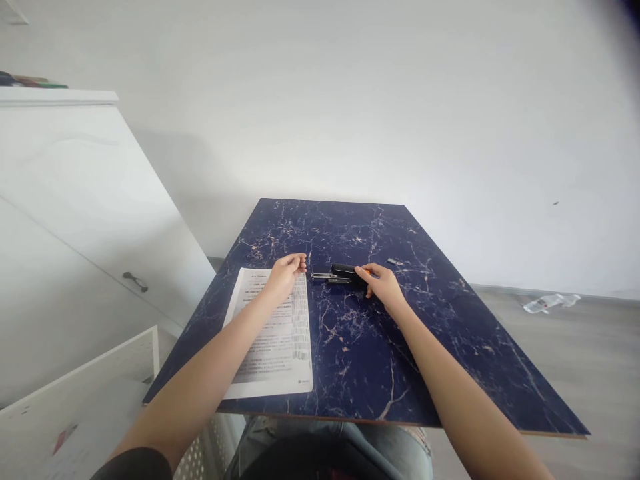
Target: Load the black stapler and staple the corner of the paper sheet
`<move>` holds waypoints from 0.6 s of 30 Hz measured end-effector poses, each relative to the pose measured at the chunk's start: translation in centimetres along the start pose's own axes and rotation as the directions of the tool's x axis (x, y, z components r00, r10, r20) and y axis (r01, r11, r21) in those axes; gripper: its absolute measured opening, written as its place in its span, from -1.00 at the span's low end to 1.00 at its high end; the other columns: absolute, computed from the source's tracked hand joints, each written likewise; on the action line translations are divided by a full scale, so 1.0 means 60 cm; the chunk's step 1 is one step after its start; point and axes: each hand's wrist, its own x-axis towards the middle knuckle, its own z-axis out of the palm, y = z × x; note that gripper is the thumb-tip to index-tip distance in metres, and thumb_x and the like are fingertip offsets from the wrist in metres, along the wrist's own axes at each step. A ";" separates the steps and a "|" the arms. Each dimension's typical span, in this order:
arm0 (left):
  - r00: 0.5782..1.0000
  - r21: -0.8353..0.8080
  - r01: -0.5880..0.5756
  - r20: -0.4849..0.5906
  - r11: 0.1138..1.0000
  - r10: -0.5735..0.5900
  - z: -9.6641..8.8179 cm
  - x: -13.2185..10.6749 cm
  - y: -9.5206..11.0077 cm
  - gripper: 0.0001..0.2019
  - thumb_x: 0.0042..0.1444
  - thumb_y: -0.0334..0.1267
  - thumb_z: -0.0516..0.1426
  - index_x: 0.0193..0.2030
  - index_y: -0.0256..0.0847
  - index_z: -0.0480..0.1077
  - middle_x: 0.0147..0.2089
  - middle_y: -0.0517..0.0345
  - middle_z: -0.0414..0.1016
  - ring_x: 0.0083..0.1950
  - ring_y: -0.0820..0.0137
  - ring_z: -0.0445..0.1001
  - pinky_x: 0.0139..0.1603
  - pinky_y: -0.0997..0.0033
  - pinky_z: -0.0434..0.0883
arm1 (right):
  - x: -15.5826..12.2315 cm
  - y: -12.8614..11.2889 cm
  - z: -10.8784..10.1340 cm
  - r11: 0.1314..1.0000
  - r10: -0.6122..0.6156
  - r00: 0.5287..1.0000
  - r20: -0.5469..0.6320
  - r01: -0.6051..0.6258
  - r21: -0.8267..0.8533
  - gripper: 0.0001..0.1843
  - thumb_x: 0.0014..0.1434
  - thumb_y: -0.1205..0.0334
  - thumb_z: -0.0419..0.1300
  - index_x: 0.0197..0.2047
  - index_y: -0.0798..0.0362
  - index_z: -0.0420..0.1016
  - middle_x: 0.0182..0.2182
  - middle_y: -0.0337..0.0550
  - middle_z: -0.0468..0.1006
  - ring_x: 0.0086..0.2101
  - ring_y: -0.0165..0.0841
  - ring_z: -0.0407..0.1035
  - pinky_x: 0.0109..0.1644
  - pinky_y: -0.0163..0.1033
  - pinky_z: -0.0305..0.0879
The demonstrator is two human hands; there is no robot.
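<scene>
My right hand point(379, 283) is wrapped round the rear of a black stapler point(345, 272), which has a bit of orange by my fingers. Its metal staple tray point(323, 276) sticks out to the left, and the black top part sits back from it. My left hand point(291, 268) is closed with the fingertips pressed together, just left of the tray. Anything pinched in it is too small to make out. Beneath that hand and forearm lies a stack of printed paper sheets point(273, 373), partly covered by them.
The dark blue marbled table point(350, 373) has a small greyish strip point(395, 262) lying to the right of the stapler. On the left stands a white cabinet point(75, 200), with a white perforated basket point(155, 353) below. Clear plastic point(550, 303) lies on the floor at right.
</scene>
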 end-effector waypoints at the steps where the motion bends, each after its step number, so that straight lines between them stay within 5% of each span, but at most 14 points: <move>1: 1.000 -0.009 -0.012 -0.003 1.000 0.012 -0.002 0.000 0.002 -0.86 0.19 -0.33 0.20 -0.17 -0.36 0.53 -0.22 0.03 0.45 -0.29 0.48 0.43 -0.21 0.42 0.41 | 0.000 0.000 0.000 1.000 -0.001 1.000 0.001 0.001 0.002 -0.46 0.08 -0.33 0.26 -0.22 0.01 0.59 -0.64 -0.29 0.47 -0.70 -0.38 0.33 -0.50 -0.27 0.32; 7: 0.998 0.090 -0.064 -0.010 0.994 0.065 -0.008 -0.006 0.007 -0.76 0.28 -0.12 0.17 -0.09 -0.26 0.50 -0.42 0.23 0.32 -0.55 0.60 0.18 -0.58 0.58 0.13 | 0.000 0.000 -0.001 1.000 -0.005 1.000 0.008 0.005 0.009 -0.46 0.08 -0.34 0.27 -0.22 0.01 0.58 -0.58 -0.27 0.51 -0.70 -0.41 0.32 -0.51 -0.28 0.32; 9: 0.995 0.058 -0.097 0.008 0.994 0.096 -0.006 -0.007 0.006 -0.79 0.27 -0.10 0.19 -0.10 -0.20 0.47 -0.45 0.27 0.30 -0.55 0.60 0.17 -0.59 0.60 0.12 | 0.000 0.000 0.000 1.000 -0.013 1.000 0.002 0.013 0.004 -0.45 0.08 -0.34 0.26 -0.22 0.01 0.58 -0.52 -0.24 0.55 -0.70 -0.42 0.32 -0.52 -0.28 0.32; 14: 0.985 -0.291 0.133 0.148 0.947 -0.093 -0.001 -0.001 0.014 -0.85 0.27 -0.31 0.18 -0.08 -0.31 0.50 -0.39 0.19 0.33 -0.47 0.59 0.29 -0.45 0.57 0.31 | 0.000 0.000 -0.001 1.000 -0.020 1.000 0.009 0.020 0.002 -0.45 0.08 -0.34 0.25 -0.22 0.02 0.57 -0.46 -0.21 0.56 -0.69 -0.42 0.33 -0.52 -0.28 0.32; 18: 0.979 -0.354 0.144 0.190 0.924 -0.080 -0.004 0.002 0.022 -0.77 0.26 -0.40 0.16 0.02 -0.37 0.52 -0.30 0.10 0.42 -0.39 0.57 0.38 -0.35 0.53 0.42 | -0.001 -0.002 -0.002 1.000 -0.016 1.000 0.013 0.016 0.004 -0.44 0.08 -0.34 0.26 -0.22 0.02 0.58 -0.54 -0.25 0.51 -0.69 -0.42 0.32 -0.51 -0.28 0.32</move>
